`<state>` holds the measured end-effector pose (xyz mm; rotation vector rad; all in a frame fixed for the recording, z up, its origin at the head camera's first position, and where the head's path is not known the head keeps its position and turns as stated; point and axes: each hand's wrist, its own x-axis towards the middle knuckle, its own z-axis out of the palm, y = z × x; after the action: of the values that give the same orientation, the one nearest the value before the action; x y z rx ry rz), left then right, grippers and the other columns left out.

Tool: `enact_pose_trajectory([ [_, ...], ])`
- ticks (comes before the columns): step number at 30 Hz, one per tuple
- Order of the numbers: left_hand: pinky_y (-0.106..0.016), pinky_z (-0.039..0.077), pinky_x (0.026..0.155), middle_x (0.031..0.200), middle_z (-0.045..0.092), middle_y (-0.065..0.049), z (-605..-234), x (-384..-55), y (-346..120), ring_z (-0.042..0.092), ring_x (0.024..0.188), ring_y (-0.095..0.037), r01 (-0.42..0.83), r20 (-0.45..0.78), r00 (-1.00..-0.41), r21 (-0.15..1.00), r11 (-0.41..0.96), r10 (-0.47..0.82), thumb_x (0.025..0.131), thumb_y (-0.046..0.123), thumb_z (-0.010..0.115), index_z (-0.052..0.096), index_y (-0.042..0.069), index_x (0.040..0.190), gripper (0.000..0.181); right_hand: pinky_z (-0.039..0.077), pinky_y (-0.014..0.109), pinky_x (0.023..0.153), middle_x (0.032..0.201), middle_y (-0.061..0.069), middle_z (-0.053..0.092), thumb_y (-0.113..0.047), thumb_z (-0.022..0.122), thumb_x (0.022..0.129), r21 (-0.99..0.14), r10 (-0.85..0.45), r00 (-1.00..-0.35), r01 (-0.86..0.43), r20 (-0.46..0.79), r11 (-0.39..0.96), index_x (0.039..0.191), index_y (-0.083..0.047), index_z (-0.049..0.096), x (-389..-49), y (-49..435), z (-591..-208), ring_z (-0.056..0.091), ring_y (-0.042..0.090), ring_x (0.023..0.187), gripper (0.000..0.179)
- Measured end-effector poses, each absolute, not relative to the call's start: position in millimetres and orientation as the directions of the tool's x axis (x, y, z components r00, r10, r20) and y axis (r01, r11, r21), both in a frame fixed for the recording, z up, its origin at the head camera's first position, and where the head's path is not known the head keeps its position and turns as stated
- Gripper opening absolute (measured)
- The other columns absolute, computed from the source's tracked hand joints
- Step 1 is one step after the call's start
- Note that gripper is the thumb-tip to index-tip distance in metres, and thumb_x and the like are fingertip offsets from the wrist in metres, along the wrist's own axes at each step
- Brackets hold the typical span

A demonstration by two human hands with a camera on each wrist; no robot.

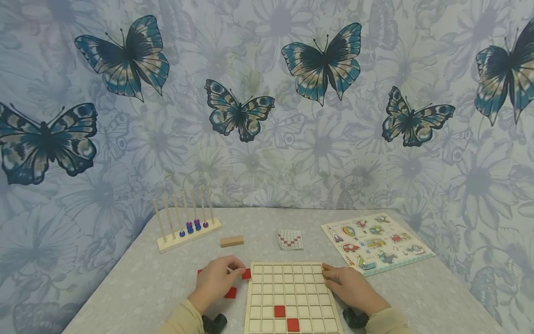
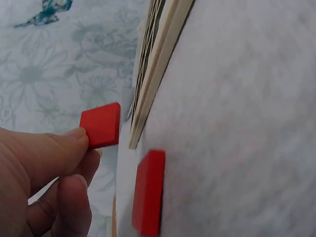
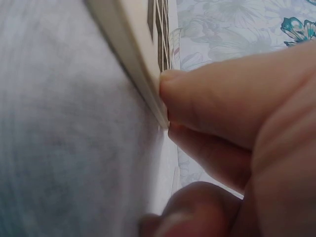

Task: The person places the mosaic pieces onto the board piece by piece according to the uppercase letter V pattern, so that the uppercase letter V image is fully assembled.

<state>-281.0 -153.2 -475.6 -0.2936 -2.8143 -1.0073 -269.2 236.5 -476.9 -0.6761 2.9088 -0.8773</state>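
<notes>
Table: the pale patterned cloth carries everything; the person's hands work at its near side.
Grid board: lies flat between the hands, probably so both can reach it. Its sides run away from the person, far edge toward the wall; the near end is cut off, so its long axis cannot be told.
Right hand: thumb and a finger seem to pinch the board's far right corner, likely to keep it from sliding.
Left hand: thumb and finger pinch a red tile by its edge; the other fingers curl in. The edge hold probably leaves the tile's far side free.
Pattern card: face up beyond the board, perhaps so it stays visible past the hands.
Held tile: just beside the board's far left corner, one narrow side toward it. It looks square, with no evident long axis.
Loose tile: on the cloth near the left hand, presumably for easy reach.
Seated tiles: two, in diagonally neighbouring cells.
</notes>
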Motion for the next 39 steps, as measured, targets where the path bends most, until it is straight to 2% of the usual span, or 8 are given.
enact_pose_trajectory([
  [8,-0.03,0.047,0.053,0.082,0.069,0.015,-469,-268,-140,0.059,0.067,-0.008,0.268,0.155,-0.962,0.687,0.676,0.224,0.093,0.04,0.076,0.074,0.034,0.092,0.006,0.047,0.058,0.102,0.151,0.012,0.055,-0.021,0.068,0.099,-0.533,-0.409,-0.907,-0.396,0.101,0.748,0.134,-0.003,0.067,-268,235,-476,0.057,0.044,0.131,0.04],
  [12,-0.029,0.046,0.056,0.085,0.068,0.017,-471,-265,-132,0.058,0.069,-0.008,0.269,0.134,-0.96,0.689,0.673,0.247,0.092,0.04,0.077,0.073,0.037,0.09,0.005,0.048,0.058,0.101,0.151,0.012,0.056,-0.022,0.069,0.099,-0.524,-0.412,-0.905,-0.404,0.107,0.75,0.134,-0.003,0.067,-268,236,-476,0.058,0.043,0.131,0.041],
  [18,-0.028,0.047,0.061,0.086,0.068,0.017,-475,-262,-124,0.059,0.072,-0.006,0.29,0.115,-0.946,0.716,0.635,0.302,0.092,0.038,0.077,0.074,0.035,0.088,0.005,0.048,0.056,0.1,0.15,0.012,0.056,-0.023,0.069,0.098,-0.528,-0.415,-0.904,-0.404,0.105,0.747,0.134,-0.003,0.067,-269,237,-476,0.058,0.043,0.13,0.041],
  [39,-0.024,0.046,0.059,0.081,0.067,0.019,-484,-256,-113,0.057,0.067,0.0,0.38,0.158,-0.908,0.704,0.6,0.389,0.091,0.036,0.078,0.074,0.033,0.086,0.007,0.047,0.057,0.102,0.151,0.01,0.056,-0.023,0.069,0.098,-0.526,-0.397,-0.912,-0.387,0.099,0.757,0.134,-0.004,0.067,-268,235,-475,0.058,0.043,0.131,0.041],
])
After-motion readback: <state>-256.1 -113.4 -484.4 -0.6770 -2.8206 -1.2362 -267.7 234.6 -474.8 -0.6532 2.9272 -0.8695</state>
